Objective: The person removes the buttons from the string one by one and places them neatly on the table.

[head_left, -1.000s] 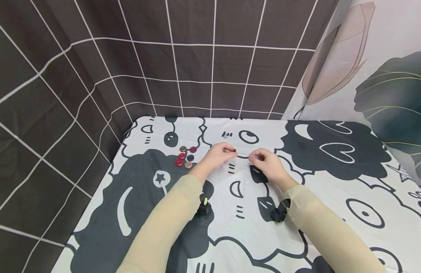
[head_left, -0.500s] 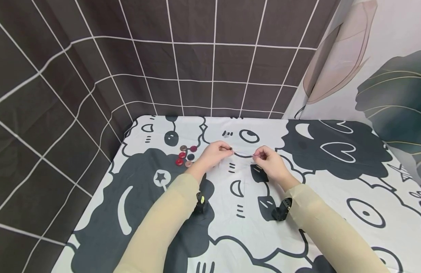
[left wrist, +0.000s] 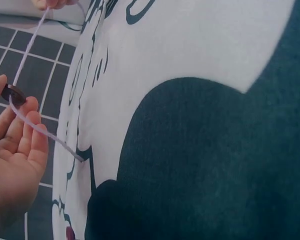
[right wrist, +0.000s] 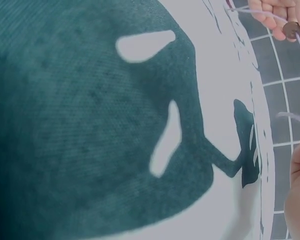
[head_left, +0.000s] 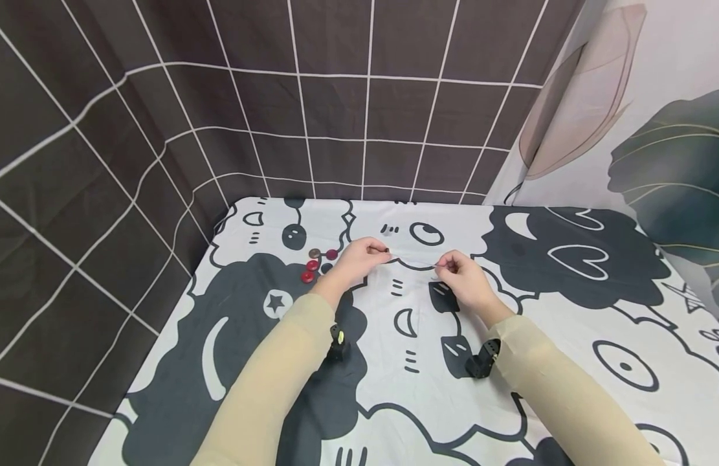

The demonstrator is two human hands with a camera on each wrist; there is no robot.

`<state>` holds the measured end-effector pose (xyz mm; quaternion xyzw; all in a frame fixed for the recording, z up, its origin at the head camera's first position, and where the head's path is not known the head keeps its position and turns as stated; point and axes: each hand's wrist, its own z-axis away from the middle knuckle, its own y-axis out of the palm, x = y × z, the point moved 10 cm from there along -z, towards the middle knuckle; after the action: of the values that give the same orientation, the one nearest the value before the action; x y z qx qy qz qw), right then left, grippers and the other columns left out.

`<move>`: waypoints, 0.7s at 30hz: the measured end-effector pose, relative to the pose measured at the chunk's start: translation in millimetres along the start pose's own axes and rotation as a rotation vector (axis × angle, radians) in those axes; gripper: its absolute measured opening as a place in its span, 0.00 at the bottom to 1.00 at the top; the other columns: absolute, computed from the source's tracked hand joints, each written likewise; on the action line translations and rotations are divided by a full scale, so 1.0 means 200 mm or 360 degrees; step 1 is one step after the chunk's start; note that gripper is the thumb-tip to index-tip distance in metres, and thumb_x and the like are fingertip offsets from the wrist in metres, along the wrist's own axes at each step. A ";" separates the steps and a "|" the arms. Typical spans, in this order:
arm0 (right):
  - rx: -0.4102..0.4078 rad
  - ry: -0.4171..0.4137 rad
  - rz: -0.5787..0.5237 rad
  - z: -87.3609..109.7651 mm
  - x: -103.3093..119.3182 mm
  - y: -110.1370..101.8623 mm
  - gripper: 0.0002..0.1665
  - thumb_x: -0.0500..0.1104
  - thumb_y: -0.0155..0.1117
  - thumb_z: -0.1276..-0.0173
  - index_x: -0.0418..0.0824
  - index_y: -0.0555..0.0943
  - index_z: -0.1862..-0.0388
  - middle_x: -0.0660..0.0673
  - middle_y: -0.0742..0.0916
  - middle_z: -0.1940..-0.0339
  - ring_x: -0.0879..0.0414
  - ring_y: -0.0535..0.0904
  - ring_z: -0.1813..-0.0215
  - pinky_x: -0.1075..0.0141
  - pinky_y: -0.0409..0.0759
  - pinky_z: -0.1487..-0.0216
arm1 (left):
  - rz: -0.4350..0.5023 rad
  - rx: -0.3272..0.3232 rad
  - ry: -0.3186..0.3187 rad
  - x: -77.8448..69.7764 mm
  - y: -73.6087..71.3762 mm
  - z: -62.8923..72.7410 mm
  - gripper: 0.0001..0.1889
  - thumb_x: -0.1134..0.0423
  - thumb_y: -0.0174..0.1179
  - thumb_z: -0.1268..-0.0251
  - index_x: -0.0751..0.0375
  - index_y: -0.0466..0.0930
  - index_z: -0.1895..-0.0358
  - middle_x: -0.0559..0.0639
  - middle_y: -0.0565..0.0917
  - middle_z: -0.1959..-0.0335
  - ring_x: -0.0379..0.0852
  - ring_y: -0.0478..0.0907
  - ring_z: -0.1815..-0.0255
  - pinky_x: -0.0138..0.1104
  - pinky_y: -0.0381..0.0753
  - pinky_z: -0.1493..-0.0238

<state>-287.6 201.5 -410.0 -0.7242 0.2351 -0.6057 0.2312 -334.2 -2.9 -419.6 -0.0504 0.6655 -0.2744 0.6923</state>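
Note:
My left hand point(head_left: 362, 257) pinches a dark brown button point(left wrist: 13, 95) between thumb and fingers. A pale lilac cord point(left wrist: 28, 49) passes through the button; one end trails down past the palm. The cord runs across to my right hand point(head_left: 461, 278), which pinches it between thumb and fingertips, with a short tail of cord sticking out in the right wrist view. The button point(right wrist: 291, 30) also shows there, by the left fingers. Both hands are raised above the patterned cloth, a short gap apart.
Several loose buttons lie left of the left hand on the cloth, among them a red button point(head_left: 307, 276), a brown button point(head_left: 315, 253) and a dark red button point(head_left: 332, 254). A dark checked curtain point(head_left: 330, 103) rises behind the black-and-white tablecloth point(head_left: 388, 388).
The left hand has drawn leftward and slightly up with the button, widening the gap between the hands. The right hand has shifted slightly right. The left arm now covers part of the loose buttons.

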 end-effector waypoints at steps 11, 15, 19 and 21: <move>-0.0013 0.0049 0.0053 0.01 -0.02 -0.01 0.07 0.39 0.56 0.36 0.36 0.76 0.65 0.45 0.79 0.71 0.53 0.71 0.69 0.65 0.68 0.66 | -0.0070 -0.0008 0.0027 0.03 -0.05 0.00 0.14 0.55 0.63 0.40 0.58 0.79 0.55 0.48 0.82 0.58 0.44 0.78 0.55 0.38 0.75 0.52; -0.0013 0.0049 0.0052 0.01 -0.03 -0.01 0.07 0.39 0.55 0.37 0.36 0.77 0.65 0.45 0.79 0.71 0.53 0.71 0.69 0.64 0.69 0.66 | -0.0067 -0.0004 0.0014 0.04 -0.06 0.00 0.14 0.55 0.62 0.39 0.59 0.79 0.54 0.49 0.81 0.58 0.45 0.77 0.55 0.37 0.75 0.51; -0.0014 0.0047 0.0055 0.01 -0.03 -0.01 0.07 0.39 0.55 0.37 0.36 0.76 0.65 0.45 0.79 0.72 0.53 0.71 0.69 0.64 0.68 0.66 | -0.0076 -0.0009 -0.0016 0.05 -0.07 0.00 0.15 0.55 0.62 0.39 0.59 0.78 0.53 0.49 0.81 0.58 0.45 0.77 0.56 0.37 0.75 0.53; -0.0017 0.0042 0.0058 0.01 -0.03 -0.01 0.06 0.39 0.55 0.37 0.36 0.76 0.65 0.45 0.79 0.72 0.53 0.71 0.69 0.65 0.68 0.66 | -0.0080 -0.0014 -0.0038 0.06 -0.09 0.01 0.15 0.54 0.62 0.39 0.58 0.78 0.53 0.49 0.81 0.58 0.44 0.77 0.56 0.36 0.75 0.55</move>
<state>-286.9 207.2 -414.3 -0.7129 0.2546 -0.6097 0.2352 -338.2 -23.4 -423.1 -0.0733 0.6568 -0.2881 0.6930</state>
